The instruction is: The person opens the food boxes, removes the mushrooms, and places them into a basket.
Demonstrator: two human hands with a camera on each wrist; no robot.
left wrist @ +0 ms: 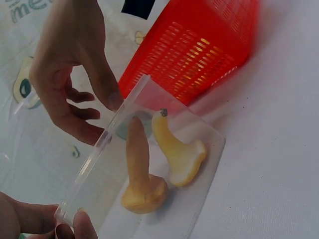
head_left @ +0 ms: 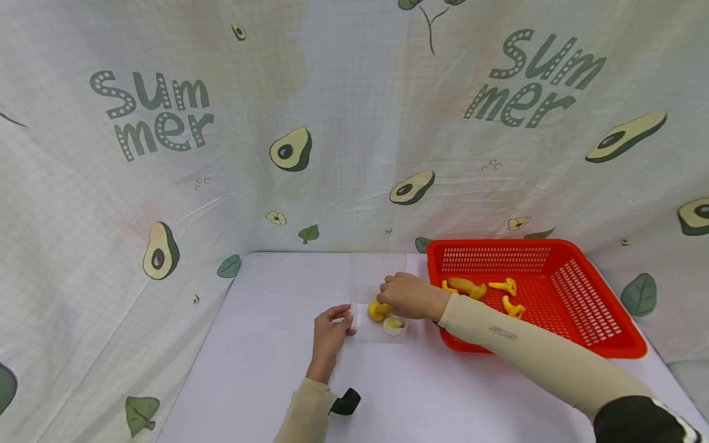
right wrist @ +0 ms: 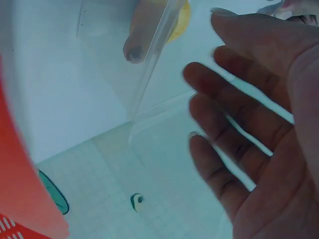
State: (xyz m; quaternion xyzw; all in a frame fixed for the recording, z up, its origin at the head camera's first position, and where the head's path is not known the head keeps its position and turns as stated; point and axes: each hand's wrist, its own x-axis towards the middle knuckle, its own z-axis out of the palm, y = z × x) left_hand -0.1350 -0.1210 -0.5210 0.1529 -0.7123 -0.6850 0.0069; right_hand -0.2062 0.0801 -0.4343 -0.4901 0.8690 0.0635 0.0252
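Observation:
A clear plastic box [head_left: 382, 336] lies on the white table with its lid [head_left: 378, 267] folded back. Two yellow toy mushrooms [left wrist: 142, 179] show inside it in the left wrist view, one stem browner than the other. At the box's left edge, my left hand [head_left: 329, 335] pinches the rim between thumb and fingers. Over the box's right back part is my right hand [head_left: 412, 296]. In the right wrist view its fingers [right wrist: 239, 124] are loosely bent and apart, with nothing between them, close beside the box wall.
A red mesh basket [head_left: 609, 344] stands to the right of the box, holding several yellow mushrooms [head_left: 503, 286] and a browner one [head_left: 466, 287]. Behind the table hangs a pale curtain [head_left: 343, 111] printed with avocados. A black piece [head_left: 346, 402] sits by my left wrist.

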